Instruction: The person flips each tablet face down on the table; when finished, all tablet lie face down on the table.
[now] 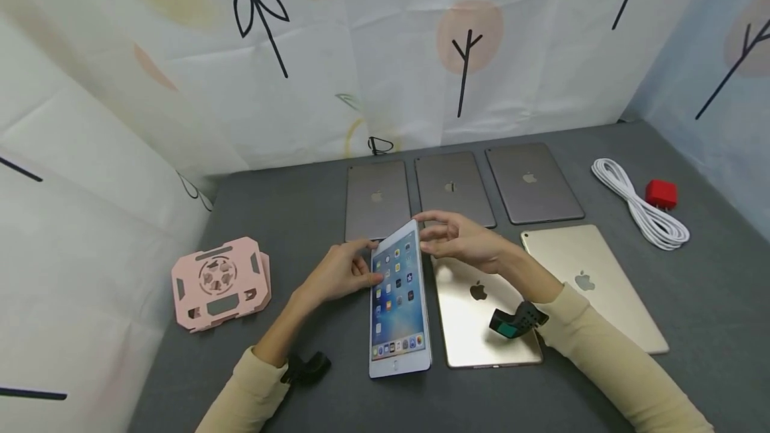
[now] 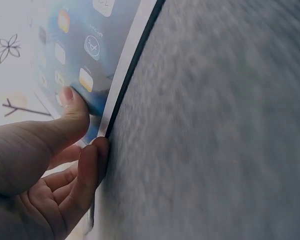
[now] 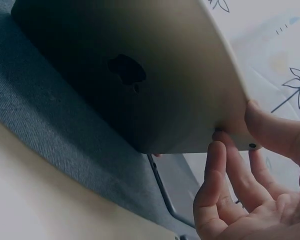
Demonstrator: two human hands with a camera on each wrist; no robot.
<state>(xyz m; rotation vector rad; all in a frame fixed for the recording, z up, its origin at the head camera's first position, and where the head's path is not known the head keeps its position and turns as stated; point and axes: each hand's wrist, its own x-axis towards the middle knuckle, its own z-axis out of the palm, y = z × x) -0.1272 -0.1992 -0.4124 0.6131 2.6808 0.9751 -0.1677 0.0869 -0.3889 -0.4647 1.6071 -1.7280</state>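
A white-bordered tablet [image 1: 397,306] with a lit screen of app icons stands tilted at the middle, its right long edge raised. My left hand [image 1: 345,272] grips its upper left side; the left wrist view shows the thumb [image 2: 74,107] over the screen and fingers at the edge. At the upper right corner, my right hand [image 1: 460,240] holds the tablet by thumb and fingers. The tablet's dark-looking back [image 3: 170,85] with its logo fills the right wrist view. Beneath my right forearm lies a gold tablet [image 1: 481,326], face down.
Another gold tablet [image 1: 592,279] lies to the right. Behind are three grey tablets [image 1: 375,196], [image 1: 454,186], [image 1: 532,182] in a row. A pink slotted stand [image 1: 219,282] sits at left. White coiled cable [image 1: 640,206] and a red charger [image 1: 662,194] lie far right.
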